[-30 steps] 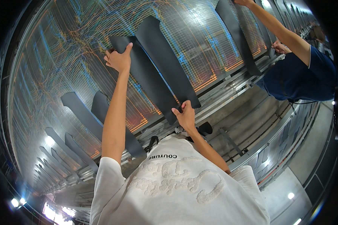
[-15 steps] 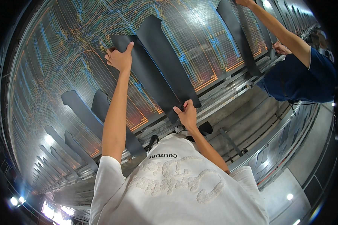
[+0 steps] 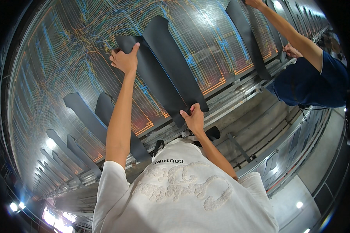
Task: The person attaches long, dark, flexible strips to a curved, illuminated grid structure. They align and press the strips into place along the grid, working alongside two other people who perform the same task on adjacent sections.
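Note:
A long dark grey strip of smooth, leather-like sheet (image 3: 154, 75) lies aslant on a shiny panel (image 3: 210, 50) marked with coloured lines. My left hand (image 3: 124, 61) grips its far end, thumb on top and other fingers curled at the edge. At the near end, my right hand (image 3: 194, 117) pinches the strip's right corner between thumb and fingers. A second dark strip (image 3: 177, 62) lies alongside to the right, a thin gap between the two. Its near end is beside my right fingers; whether they touch it I cannot tell.
More dark strips (image 3: 85, 112) lie in a row along the panel to the left. At right, a co-worker in a navy top (image 3: 311, 79) has one hand (image 3: 291, 50) at another strip (image 3: 249, 39). A metal rail (image 3: 237, 95) edges the panel.
Almost nothing differs. Both my hands keep their hold on the strip, and the view has shifted very slightly.

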The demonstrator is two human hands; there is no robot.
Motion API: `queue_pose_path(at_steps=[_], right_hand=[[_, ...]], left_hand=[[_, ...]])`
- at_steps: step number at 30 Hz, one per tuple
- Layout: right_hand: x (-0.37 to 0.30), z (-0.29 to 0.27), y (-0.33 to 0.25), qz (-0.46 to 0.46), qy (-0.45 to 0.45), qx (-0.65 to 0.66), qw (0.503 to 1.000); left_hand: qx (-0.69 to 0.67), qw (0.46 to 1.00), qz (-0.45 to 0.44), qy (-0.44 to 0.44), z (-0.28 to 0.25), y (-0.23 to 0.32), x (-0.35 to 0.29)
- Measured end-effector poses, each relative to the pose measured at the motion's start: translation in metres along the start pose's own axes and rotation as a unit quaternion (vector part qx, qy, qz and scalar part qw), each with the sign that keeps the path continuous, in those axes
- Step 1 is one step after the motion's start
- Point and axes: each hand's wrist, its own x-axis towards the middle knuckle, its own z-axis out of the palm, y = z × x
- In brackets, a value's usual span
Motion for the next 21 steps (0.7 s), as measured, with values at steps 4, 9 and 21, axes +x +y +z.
queue_pose_path(at_steps=[4,9,21], right_hand=[[0.0008,0.0006,0.0017,0.0,-0.005,0.004,1.0],[0.0007,0.0005,0.002,-0.014,-0.001,0.001,1.0],[0.001,-0.0009,-0.0006,0.0,-0.011,0.007,1.0]], left_hand=[[-0.001,1.0,0.004,0.008,0.0007,-0.0009,0.0001],[0.008,1.0,0.009,0.01,0.003,-0.0025,0.0008],[-0.003,0.999,0.019,0.026,0.0025,-0.0017,-0.0037]])
